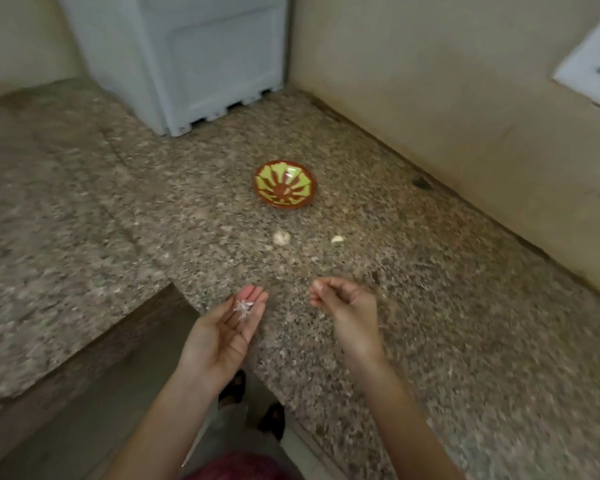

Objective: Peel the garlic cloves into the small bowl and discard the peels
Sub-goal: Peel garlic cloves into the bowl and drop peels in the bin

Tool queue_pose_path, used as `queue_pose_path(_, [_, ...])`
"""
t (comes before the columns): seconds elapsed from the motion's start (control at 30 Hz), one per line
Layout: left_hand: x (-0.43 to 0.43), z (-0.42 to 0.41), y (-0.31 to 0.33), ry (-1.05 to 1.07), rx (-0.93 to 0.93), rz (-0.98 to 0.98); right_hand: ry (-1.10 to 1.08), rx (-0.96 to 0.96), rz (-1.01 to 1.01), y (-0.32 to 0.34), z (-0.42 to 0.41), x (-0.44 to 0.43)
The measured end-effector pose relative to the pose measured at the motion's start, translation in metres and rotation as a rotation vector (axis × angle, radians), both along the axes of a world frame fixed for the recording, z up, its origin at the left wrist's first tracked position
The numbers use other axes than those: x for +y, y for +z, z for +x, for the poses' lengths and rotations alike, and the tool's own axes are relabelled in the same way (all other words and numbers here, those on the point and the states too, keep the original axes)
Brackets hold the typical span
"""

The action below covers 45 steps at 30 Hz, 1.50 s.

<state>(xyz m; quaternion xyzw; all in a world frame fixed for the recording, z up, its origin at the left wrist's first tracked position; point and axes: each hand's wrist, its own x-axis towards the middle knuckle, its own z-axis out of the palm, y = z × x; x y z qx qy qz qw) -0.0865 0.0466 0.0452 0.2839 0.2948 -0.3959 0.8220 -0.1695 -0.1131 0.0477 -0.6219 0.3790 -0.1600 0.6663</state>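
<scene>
1. Left hand (227, 327): palm up, fingers straight, grip wide. A small tuft of pinkish peels (244, 308) lies loose on the fingers, not pinched.
2. Right hand (343, 303): fingers curled in, thumb against the fingertips, grip narrow. Too blurred to tell if it pinches anything.
3. Both hands hover over the near edge of the counter (430, 306), slightly apart, left hand at 9 o'clock of the right.
4. Garlic on the counter: a pale garlic lump (281, 237) at 1 o'clock from the left hand and 11 o'clock from the right. It is rounded, with no clear long axis.
5. A smaller garlic clove (337, 239) sits at 12 o'clock from the right hand, long axis roughly 9-to-3. The right hand is the nearer one.
6. Small bowl (284, 185), green and brown, is at 12 o'clock beyond the lump, well apart from both hands. A pale speck sits in its middle; clove or glare, unclear.
7. Judgement: the peels look ready to discard, and no bin is in view. The next clove reach favours the right hand, straight ahead.
8. Risk: the loose peels could slide off the flat palm if it tilts.
9. White appliance (187, 57) stands at 11 o'clock at the back, wall socket (589, 74) at 2 o'clock.
</scene>
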Motion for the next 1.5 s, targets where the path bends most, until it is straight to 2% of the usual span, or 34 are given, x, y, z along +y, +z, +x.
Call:
queue_pose_path(0.17, [0.063,-0.005,0.006,0.327,0.014,-0.086,0.332,-0.068,0.078,-0.001,0.047,0.092])
queue_pose_path(0.37, [0.186,-0.043,0.002,0.715,-0.004,-0.092,0.761,-0.106,-0.004,-0.011,0.057,0.222])
queue_pose_path(0.6, [0.343,-0.149,-0.018,1.172,0.032,-0.065,1.224,-0.06,0.029,-0.031,-0.001,0.403])
queue_pose_path(0.8, [0.469,-0.254,-0.088,1.425,0.133,-0.045,1.454,0.11,0.013,-0.092,-0.079,0.548])
queue_pose_path(0.93, [0.533,-0.299,-0.158,1.48,0.235,0.031,1.527,0.238,-0.058,-0.17,-0.109,0.619])
queue_pose_path(1.17, [0.619,-0.322,-0.345,1.513,0.367,0.138,1.495,0.477,-0.114,-0.351,-0.133,0.708])
queue_pose_path(1.33, [0.645,-0.318,-0.456,1.502,0.375,0.194,1.507,0.499,-0.217,-0.462,-0.137,0.744])
queue_pose_path(1.5, [0.659,-0.312,-0.514,1.437,0.4,0.236,1.552,0.539,-0.113,-0.533,-0.136,0.773])
